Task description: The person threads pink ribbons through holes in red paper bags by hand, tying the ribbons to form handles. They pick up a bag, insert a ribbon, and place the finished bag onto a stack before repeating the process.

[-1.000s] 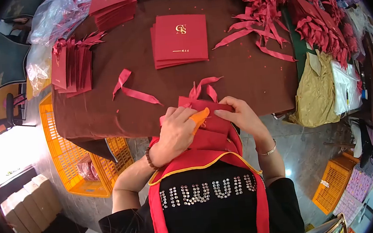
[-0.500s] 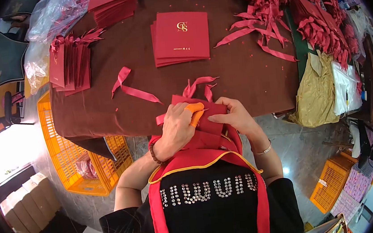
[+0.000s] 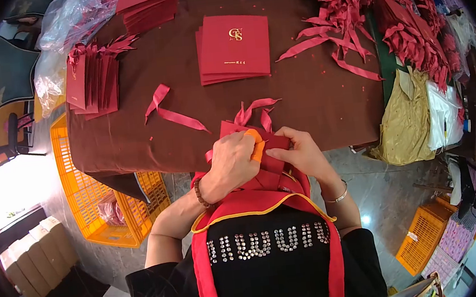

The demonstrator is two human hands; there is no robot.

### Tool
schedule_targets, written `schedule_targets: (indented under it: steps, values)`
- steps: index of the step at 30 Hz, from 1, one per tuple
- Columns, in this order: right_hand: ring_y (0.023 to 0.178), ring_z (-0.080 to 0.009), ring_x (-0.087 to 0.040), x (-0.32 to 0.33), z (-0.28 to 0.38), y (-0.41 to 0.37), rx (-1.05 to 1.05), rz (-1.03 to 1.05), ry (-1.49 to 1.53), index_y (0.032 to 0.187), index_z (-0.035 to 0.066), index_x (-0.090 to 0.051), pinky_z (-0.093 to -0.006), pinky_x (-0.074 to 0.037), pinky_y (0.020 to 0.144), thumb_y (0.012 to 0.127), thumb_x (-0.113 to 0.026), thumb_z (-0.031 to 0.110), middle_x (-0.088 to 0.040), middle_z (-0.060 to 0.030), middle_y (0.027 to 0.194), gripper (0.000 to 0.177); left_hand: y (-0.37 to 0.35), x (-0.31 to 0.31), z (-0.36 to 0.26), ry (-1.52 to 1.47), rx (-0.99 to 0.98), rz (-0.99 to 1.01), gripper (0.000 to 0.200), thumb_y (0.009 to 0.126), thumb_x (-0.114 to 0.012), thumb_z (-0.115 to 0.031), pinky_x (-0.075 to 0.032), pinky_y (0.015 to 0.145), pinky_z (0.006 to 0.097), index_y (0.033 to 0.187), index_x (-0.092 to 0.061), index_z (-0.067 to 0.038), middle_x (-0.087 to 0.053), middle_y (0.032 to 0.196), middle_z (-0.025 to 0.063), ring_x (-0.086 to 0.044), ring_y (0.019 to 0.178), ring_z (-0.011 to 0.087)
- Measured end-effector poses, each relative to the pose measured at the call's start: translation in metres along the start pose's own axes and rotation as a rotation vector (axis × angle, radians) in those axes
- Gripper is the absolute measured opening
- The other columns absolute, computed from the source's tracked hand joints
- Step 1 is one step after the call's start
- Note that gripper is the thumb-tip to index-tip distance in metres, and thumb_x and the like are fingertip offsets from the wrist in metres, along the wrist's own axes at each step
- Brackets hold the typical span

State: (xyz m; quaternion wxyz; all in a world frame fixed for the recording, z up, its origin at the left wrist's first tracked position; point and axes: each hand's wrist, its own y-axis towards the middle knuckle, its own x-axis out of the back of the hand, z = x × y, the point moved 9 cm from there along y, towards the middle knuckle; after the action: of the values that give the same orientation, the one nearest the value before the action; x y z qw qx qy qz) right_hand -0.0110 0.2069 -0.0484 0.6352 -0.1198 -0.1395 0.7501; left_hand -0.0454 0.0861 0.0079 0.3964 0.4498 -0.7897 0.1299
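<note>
At the table's near edge, a dark-red paper gift bag (image 3: 278, 142) with ribbon ends (image 3: 254, 109) beyond it lies between my hands. My right hand (image 3: 301, 149), silver bangle at the wrist, grips the bag's right side between thumb and fingers. My left hand (image 3: 232, 157), with orange covers on thumb and finger, is closed in a pinch over the bag's middle; whatever it pinches is hidden. A loose pink-red ribbon (image 3: 178, 118) lies left of the bag. Farther back, a small stack of red bags with gold lettering (image 3: 234, 47) rests on the brown tablecloth.
Ribboned bags (image 3: 94, 85) stand at the table's left, beside clear plastic wrap (image 3: 50, 69). Loose ribbons (image 3: 347, 35) and more bags (image 3: 410, 34) pile up at the right. A yellow crate (image 3: 83, 209) is on the floor at left, another crate (image 3: 421, 237) at lower right.
My left hand has turned, its orange-covered fingertips closing together over the bag. The small pointed tip that showed between them is now out of sight. My right hand keeps its grip.
</note>
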Motion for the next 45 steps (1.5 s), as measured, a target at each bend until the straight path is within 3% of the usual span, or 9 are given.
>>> schedule_targets:
  steps: [14,17,24,26,31,33,40,43,45]
  values:
    - [0.057,-0.0061,-0.043,0.005,0.027,-0.004,0.147,-0.056,-0.252,0.091,-0.001,-0.060,-0.0249,-0.036,0.049,0.077,-0.070,0.014,-0.054,-0.0033,0.070,0.023,0.010,-0.010,-0.017,0.135,-0.046,0.113,0.012,0.069,-0.066,-0.008,-0.044,0.062,0.0395,0.079,-0.060,-0.005,-0.059,0.078,0.0108,-0.057,0.069,0.0302]
    - [0.058,-0.0068,-0.043,0.005,0.026,-0.007,0.163,-0.030,-0.237,0.092,-0.002,-0.060,-0.0250,-0.036,0.049,0.077,-0.069,0.013,-0.054,-0.0045,0.072,0.023,0.013,0.008,-0.026,0.044,-0.239,-0.004,0.018,0.069,-0.070,-0.013,-0.040,0.069,0.0367,0.083,-0.061,-0.007,-0.059,0.085,0.0055,-0.055,0.078,0.0252]
    - [0.061,-0.0129,-0.048,-0.003,0.036,-0.012,0.285,-0.058,-0.323,0.095,-0.004,-0.059,-0.0263,-0.038,0.052,0.078,-0.067,0.011,-0.056,-0.0086,0.081,0.024,0.022,0.008,-0.011,0.085,-0.121,0.185,0.019,0.072,-0.072,-0.015,-0.038,0.073,0.0362,0.087,-0.063,-0.009,-0.060,0.087,0.0041,-0.055,0.081,0.0228]
    - [0.062,-0.0173,-0.051,-0.002,0.037,-0.015,0.283,-0.090,-0.356,0.096,-0.003,-0.060,-0.0277,-0.040,0.054,0.079,-0.065,0.009,-0.058,-0.0101,0.083,0.023,0.028,-0.001,0.012,-0.327,0.047,0.329,0.014,0.077,-0.066,-0.015,-0.043,0.071,0.0382,0.088,-0.065,-0.006,-0.063,0.082,0.0084,-0.058,0.077,0.0269]
    - [0.064,-0.0199,-0.053,-0.010,0.040,-0.015,0.323,-0.072,-0.362,0.096,-0.003,-0.060,-0.0294,-0.041,0.057,0.079,-0.064,0.008,-0.059,-0.0111,0.085,0.020,0.046,-0.010,0.011,-0.228,-0.133,0.541,0.019,0.084,-0.058,-0.015,-0.046,0.063,0.0345,0.095,-0.067,-0.002,-0.065,0.083,0.0134,-0.060,0.071,0.0258]
    - [0.064,-0.0207,-0.053,-0.012,0.042,-0.015,0.315,-0.066,-0.358,0.095,-0.004,-0.060,-0.0299,-0.042,0.058,0.080,-0.064,0.008,-0.059,-0.0113,0.085,0.020,0.042,-0.024,0.013,-0.325,0.106,0.943,0.019,0.083,-0.057,-0.014,-0.045,0.060,0.0336,0.094,-0.067,-0.002,-0.065,0.077,0.0142,-0.059,0.065,0.0237]
    - [0.066,-0.0222,-0.054,-0.017,0.045,-0.018,0.307,-0.085,-0.435,0.095,-0.002,-0.059,-0.0307,-0.042,0.059,0.081,-0.062,0.007,-0.057,-0.0121,0.083,0.017,0.046,-0.039,0.014,-0.147,0.182,1.122,0.028,0.073,-0.060,-0.021,-0.047,0.062,0.0326,0.092,-0.068,-0.001,-0.066,0.076,0.0137,-0.063,0.070,0.0227]
    - [0.067,-0.0219,-0.055,-0.013,0.041,-0.018,0.300,-0.111,-0.426,0.094,-0.002,-0.058,-0.0301,-0.043,0.060,0.081,-0.062,0.007,-0.057,-0.0122,0.083,0.016,0.039,-0.050,0.033,-0.259,0.376,1.035,0.028,0.072,-0.060,-0.022,-0.048,0.065,0.0327,0.089,-0.069,-0.002,-0.066,0.078,0.0138,-0.064,0.075,0.0252]
    - [0.069,-0.0213,-0.056,-0.009,0.036,-0.017,0.298,-0.132,-0.410,0.094,-0.002,-0.058,-0.0295,-0.044,0.061,0.081,-0.062,0.007,-0.058,-0.0121,0.084,0.016,0.038,-0.053,0.034,-0.232,0.298,0.915,0.025,0.074,-0.057,-0.020,-0.047,0.065,0.0339,0.088,-0.067,-0.002,-0.065,0.077,0.0138,-0.062,0.073,0.0244]
